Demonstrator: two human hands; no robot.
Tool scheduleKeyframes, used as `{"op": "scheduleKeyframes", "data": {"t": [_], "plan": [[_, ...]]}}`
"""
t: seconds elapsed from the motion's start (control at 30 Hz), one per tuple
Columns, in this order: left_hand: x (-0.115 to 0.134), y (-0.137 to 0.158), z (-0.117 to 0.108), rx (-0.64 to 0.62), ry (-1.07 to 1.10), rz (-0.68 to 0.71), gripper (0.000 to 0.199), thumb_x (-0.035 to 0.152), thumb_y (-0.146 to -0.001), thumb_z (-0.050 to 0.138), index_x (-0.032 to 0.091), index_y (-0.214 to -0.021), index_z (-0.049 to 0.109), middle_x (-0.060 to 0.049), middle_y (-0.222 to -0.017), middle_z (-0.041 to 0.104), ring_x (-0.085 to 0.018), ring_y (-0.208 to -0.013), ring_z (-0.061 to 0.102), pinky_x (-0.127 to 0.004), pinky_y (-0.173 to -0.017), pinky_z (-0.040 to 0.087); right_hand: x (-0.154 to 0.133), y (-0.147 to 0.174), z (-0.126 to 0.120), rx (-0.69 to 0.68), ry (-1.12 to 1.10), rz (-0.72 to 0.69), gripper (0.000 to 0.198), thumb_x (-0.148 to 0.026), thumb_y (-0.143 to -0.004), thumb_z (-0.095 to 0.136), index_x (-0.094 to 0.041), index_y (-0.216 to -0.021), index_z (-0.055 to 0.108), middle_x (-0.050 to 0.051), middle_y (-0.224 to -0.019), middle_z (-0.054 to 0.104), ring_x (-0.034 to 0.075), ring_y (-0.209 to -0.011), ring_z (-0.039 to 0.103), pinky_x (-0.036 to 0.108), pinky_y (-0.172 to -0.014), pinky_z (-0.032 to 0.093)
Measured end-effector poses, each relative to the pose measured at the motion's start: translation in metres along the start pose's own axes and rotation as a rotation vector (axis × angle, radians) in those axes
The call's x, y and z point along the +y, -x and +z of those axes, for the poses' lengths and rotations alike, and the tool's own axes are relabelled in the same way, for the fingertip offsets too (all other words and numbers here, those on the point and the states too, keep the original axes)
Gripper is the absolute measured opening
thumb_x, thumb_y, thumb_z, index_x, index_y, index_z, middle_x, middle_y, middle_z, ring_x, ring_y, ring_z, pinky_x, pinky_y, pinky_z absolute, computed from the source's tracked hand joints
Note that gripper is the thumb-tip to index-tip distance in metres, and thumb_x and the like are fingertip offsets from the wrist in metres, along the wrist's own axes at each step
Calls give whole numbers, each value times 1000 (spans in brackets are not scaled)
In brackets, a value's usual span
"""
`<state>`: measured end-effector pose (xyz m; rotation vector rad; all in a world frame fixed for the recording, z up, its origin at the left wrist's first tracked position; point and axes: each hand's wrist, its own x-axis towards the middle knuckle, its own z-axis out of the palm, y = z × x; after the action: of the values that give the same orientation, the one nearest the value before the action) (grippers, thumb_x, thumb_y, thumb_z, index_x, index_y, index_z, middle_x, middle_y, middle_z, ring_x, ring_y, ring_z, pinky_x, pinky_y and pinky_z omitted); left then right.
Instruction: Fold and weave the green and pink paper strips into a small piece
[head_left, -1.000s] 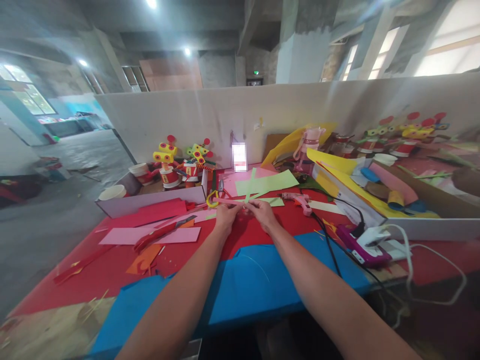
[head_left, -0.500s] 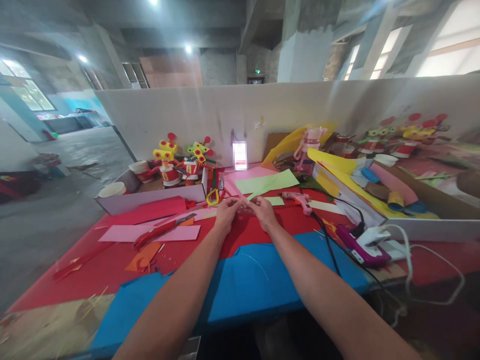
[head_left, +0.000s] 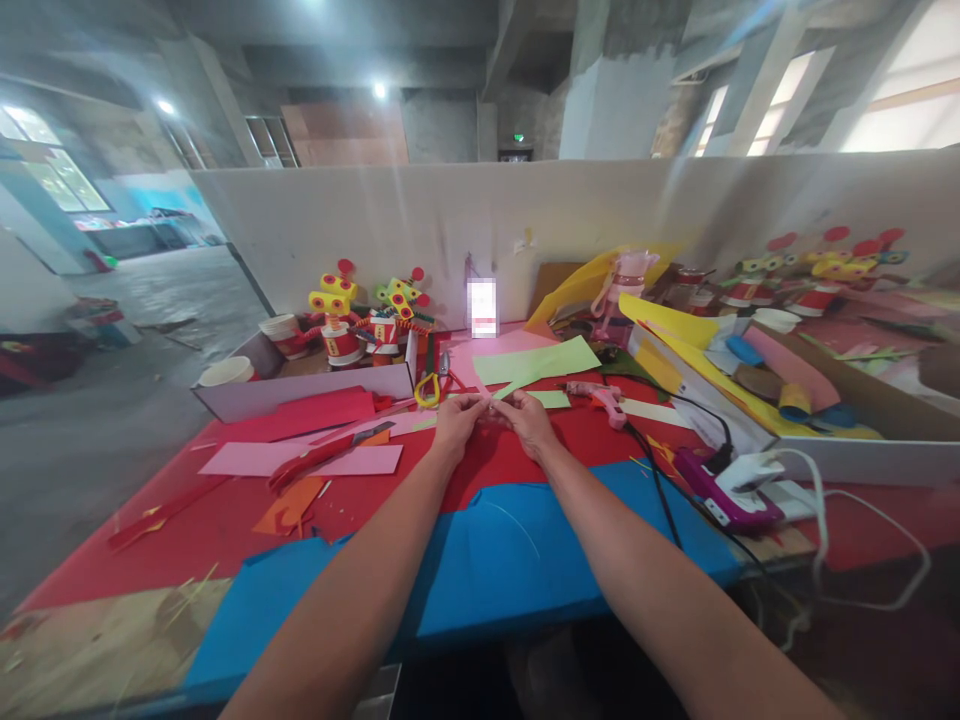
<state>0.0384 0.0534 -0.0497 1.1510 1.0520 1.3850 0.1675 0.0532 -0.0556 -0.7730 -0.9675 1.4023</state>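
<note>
Over the red sheet (head_left: 495, 460) my two hands meet, fingertips close together. My left hand (head_left: 459, 425) is closed in a pinch at the near ends of a pink paper strip (head_left: 478, 378) and a light green paper strip (head_left: 521, 378). Also pinching at this spot is my right hand (head_left: 529, 422). The strips meet at an angle between the fingertips and run away from me, the pink one leaning left and the green one right. Fingers partly hide the join. A pink glue gun (head_left: 600, 398) lies to the right, yellow-handled scissors (head_left: 427, 390) to the left.
Cup-bodied paper figures (head_left: 341, 330) stand in a low box (head_left: 315, 390) at left. A purple power strip (head_left: 724, 495) with cables lies at right, before a box (head_left: 855, 462) of coloured paper. A red cutter (head_left: 315, 460) rests on pink paper. Blue sheets (head_left: 517, 560) cover the front.
Both hands stay at the same place with the strips pinched between them; any finger movement is tiny. The whole view has shifted slightly.
</note>
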Motion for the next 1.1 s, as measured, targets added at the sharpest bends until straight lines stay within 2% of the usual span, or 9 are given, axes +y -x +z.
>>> {"op": "scheduleKeyframes", "data": {"t": [0.27, 0.57, 0.7, 0.83, 0.97, 1.1], "plan": [[0, -1, 0, 9, -5, 3, 33, 41, -56, 83, 13, -72, 73, -5, -65, 69, -14, -57, 59, -24, -57, 45, 2, 0, 2, 14, -64, 13, 42, -37, -47, 88, -19, -63, 54, 2, -67, 71, 21, -68, 70, 41, -74, 60], [-1, 0, 1, 18, 4, 23, 35, 41, -55, 84, 13, -70, 70, -2, -64, 67, -12, -57, 58, -23, -57, 44, 1, -2, -1, -23, 41, -7, 31, -41, -54, 83, -16, -64, 68, 3, -64, 70, 19, -62, 68, 38, -75, 59], [0, -1, 1, 51, 40, 15, 35, 40, -53, 85, 14, -69, 69, -1, -61, 65, -11, -55, 56, -22, -55, 43, 4, -3, -2, -12, 26, 0, 27, -34, -56, 83, -17, -65, 64, 1, -63, 69, 18, -62, 67, 38, -74, 60], [3, 0, 2, 35, 116, 11, 34, 39, -52, 86, 14, -66, 67, 1, -57, 61, -9, -51, 52, -21, -51, 41, 8, -6, -4, -46, -85, 14, 31, -27, -57, 84, -19, -70, 57, 1, -72, 70, 17, -65, 69, 40, -73, 60], [5, 2, 4, -6, 132, 2, 34, 38, -53, 86, 13, -67, 67, -1, -57, 62, -10, -52, 54, -21, -49, 42, 9, -8, -6, -92, -134, 58, 31, -35, -62, 83, -18, -69, 59, 2, -66, 69, 18, -66, 69, 41, -76, 60], [3, 3, 4, -28, 124, -23, 34, 36, -53, 86, 12, -68, 68, -1, -58, 62, -10, -52, 55, -20, -48, 43, 6, -7, -7, -131, -124, 54, 34, -41, -58, 85, -16, -71, 66, 4, -67, 71, 18, -67, 68, 38, -74, 59]]}}
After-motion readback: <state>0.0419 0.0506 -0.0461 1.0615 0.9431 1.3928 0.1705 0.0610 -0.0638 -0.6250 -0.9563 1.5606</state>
